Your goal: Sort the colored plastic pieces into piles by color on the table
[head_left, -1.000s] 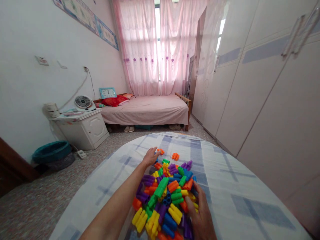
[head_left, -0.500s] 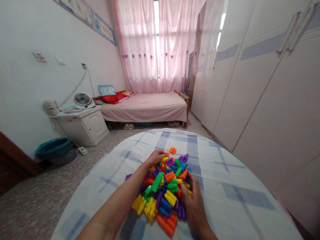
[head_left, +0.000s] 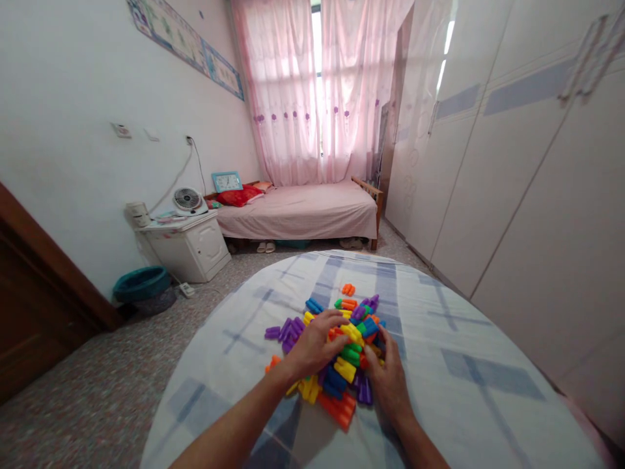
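A pile of bright plastic building blocks [head_left: 345,370], shaped like short joined tubes, lies on the cloth-covered table. They are yellow, green, blue, purple and orange. Over the pile's left and middle reaches my left hand [head_left: 317,342], fingers spread across yellow and orange blocks, hiding those beneath. Against the pile's right edge rests my right hand [head_left: 388,368]. Its thumb and fingers are curved and apart, touching blocks there, with no block plainly gripped. Purple blocks [head_left: 288,331] lie left of my left hand, and a lone orange block [head_left: 348,289] sits beyond the pile.
The round table [head_left: 469,404] has a white and blue checked cloth. Beyond it stand a bed [head_left: 312,208] with pink covers and a white cabinet [head_left: 195,251] carrying a small fan [head_left: 189,200]. A teal bin [head_left: 141,283] is on the floor; wardrobes [head_left: 512,163] line the right.
My left hand has come back from the pile's far edge to over its middle. Blue and purple blocks now show at the far left side. My right hand stays at the right edge. The view has turned slightly left.
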Motion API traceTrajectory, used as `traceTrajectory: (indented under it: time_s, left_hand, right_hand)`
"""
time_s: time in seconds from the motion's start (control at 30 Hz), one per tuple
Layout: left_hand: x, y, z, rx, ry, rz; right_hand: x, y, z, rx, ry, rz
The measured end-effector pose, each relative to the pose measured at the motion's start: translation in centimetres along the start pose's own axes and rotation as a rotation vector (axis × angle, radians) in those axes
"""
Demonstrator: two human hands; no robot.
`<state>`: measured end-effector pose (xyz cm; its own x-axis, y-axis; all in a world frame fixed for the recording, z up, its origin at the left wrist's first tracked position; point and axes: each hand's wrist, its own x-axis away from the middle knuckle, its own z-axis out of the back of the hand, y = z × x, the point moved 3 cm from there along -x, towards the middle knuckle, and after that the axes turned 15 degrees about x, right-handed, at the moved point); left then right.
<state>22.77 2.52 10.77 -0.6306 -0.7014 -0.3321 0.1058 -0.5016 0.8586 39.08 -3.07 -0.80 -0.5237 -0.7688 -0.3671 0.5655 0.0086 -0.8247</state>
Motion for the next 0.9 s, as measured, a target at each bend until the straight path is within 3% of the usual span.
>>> traceTrajectory:
  time_s: [0.07, 0.17, 0.23, 0.3, 0.43, 0.7, 0.9]
  left_hand:
    - [3.4, -0.5, 2.2, -0.061, 0.175, 0.077]
    - [8.7, -3.2, 5.4, -0.143, 0.352, 0.293]
    - [11.5, -5.2, 6.6, -0.164, 0.371, 0.439]
    - [12.9, -6.4, 6.7, -0.170, 0.326, 0.467]
    - [12.1, -7.3, 5.1, -0.177, 0.261, 0.339]
    - [7.7, -7.9, 2.9, 0.004, 0.388, 0.278]
    - [5.3, -6.6, 1.9, 0.068, 0.455, 0.253]
  right_hand:
    - [0.1, -0.3, 0.1, 0.003, 0.006, 0.001]
    - [0.1, -0.8, 0.2, 0.029, 0.007, 0.018]
    - [0.1, -1.1, 0.2, 0.046, 0.011, 0.021]
    - [0.1, -1.4, 0.3, 0.057, 0.010, 0.019]
    - [0.1, -1.5, 0.4, 0.071, 0.000, 0.007]
    - [0.1, -0.9, 0.2, 0.068, 0.019, 0.025]
    - [0.1, -1.1, 0.1, 0.091, 0.009, 0.035]
